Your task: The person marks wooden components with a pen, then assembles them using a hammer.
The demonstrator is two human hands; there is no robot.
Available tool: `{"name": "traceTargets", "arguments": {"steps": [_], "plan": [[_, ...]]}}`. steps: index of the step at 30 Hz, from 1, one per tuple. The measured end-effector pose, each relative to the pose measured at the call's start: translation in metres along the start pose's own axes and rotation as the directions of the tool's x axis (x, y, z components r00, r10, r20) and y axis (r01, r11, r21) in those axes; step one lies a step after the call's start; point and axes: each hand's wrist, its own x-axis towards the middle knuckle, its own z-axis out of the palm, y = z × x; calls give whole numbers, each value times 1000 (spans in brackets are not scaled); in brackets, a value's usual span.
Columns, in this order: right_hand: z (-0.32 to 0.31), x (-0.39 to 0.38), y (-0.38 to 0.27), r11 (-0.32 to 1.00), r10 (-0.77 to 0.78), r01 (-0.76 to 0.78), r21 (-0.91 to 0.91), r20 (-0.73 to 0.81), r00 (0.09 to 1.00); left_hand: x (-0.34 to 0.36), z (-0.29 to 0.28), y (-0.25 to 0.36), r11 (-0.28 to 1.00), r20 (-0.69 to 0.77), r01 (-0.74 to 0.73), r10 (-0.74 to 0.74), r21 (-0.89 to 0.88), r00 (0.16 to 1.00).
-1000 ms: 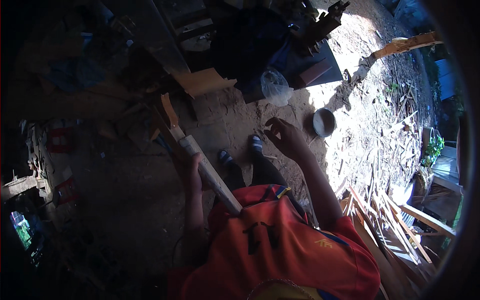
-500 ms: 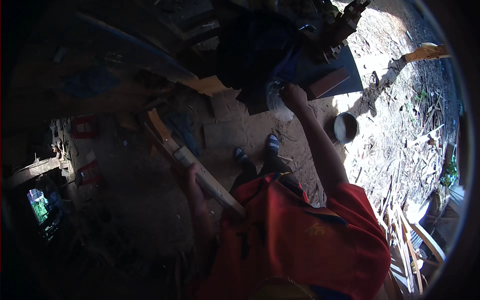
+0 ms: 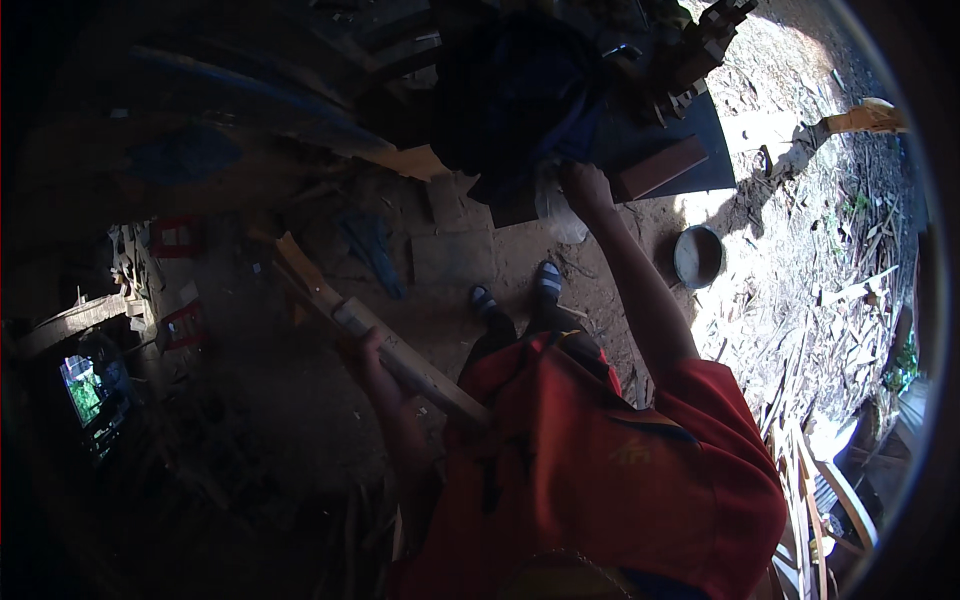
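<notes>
In my left hand (image 3: 366, 358) is a long wooden workpiece (image 3: 415, 365), a pale squared beam with a curved orange-brown end, slanting across in front of my left side. My fingers wrap round its side, and its lower end meets my red shirt. Farther off, my right arm reaches out to the dark tabletop (image 3: 712, 165). There my right hand (image 3: 587, 190) is closed at the top of a clear plastic bag (image 3: 562, 214), which hangs over the table's near edge. Whatever is inside the bag is too dim to make out. Beside that hand lies a reddish-brown wooden block (image 3: 663, 168).
A dark cloth heap (image 3: 520, 100) covers the table's left part. On the dirt floor stands a round metal basin (image 3: 697, 256) to the right. Red plastic stools (image 3: 178, 238) are at the left, long wood strips (image 3: 805, 500) at the lower right. A flat slab (image 3: 452, 258) lies ahead of my feet.
The wooden workpiece in my left hand has tilted a little flatter, its far end dropping leftward. My right hand stays at the bag. The whole view has shifted slightly.
</notes>
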Motion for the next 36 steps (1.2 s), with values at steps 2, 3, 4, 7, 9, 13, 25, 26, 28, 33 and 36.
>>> {"name": "traceTargets", "arguments": {"steps": [2,3,4,7,9,13,25,26,28,33,36], "plan": [[-7,-7,0,978,-48,65,200,-91,995,4,1,-3,995,12,96,-96,39,995],[-10,-10,0,988,17,-3,153,-94,995,6,1,-5,996,-37,87,-86,23,996],[-13,-13,-1,978,-4,32,207,-136,991,8,-1,-7,991,-7,128,-128,47,992],[-17,-15,-2,963,-60,105,249,-183,981,12,-5,-14,989,25,144,-143,-40,989],[-13,-11,-3,961,-96,140,240,-188,977,14,-8,-17,993,-6,98,-99,-58,995],[6,5,-8,979,-156,165,122,-79,985,14,-6,-16,981,51,188,-185,-56,981],[21,23,-18,998,-67,66,12,69,995,4,-13,-21,998,8,60,-60,4,998],[20,23,-19,997,-74,74,3,71,995,5,-13,-26,998,-11,59,-59,-10,998],[18,22,-19,997,-80,80,-3,68,995,7,-14,-30,998,-27,54,-54,-25,998],[14,19,-20,991,-127,122,60,81,989,-1,-12,-19,998,-11,-17,16,-56,1000],[10,15,-14,987,-144,140,82,55,988,-1,-10,-12,999,-30,-36,35,-27,999]]}}
